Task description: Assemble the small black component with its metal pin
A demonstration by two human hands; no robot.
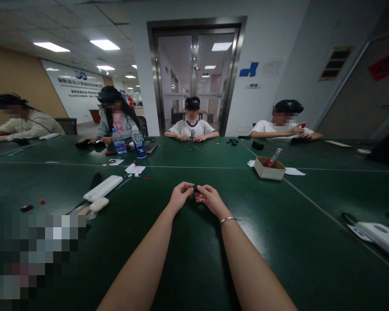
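Note:
Both my arms reach forward over the dark green table (194, 259). A small black piece (195, 188) is pinched between my left hand (181, 193) and my right hand (209, 199), just above the tabletop. The fingertips of the two hands almost meet around it, and they cover most of it, so its kind cannot be made out. Thumb and fingers are closed on it on both sides. A silver bracelet (228, 220) circles my right wrist.
To the left lie a white power strip (103, 188), a white oval case (99, 204) and an orange bit (42, 201). Two bottles (139, 142) stand farther back. An open box (269, 168) holding a red tube is at right. Several people sit around the table.

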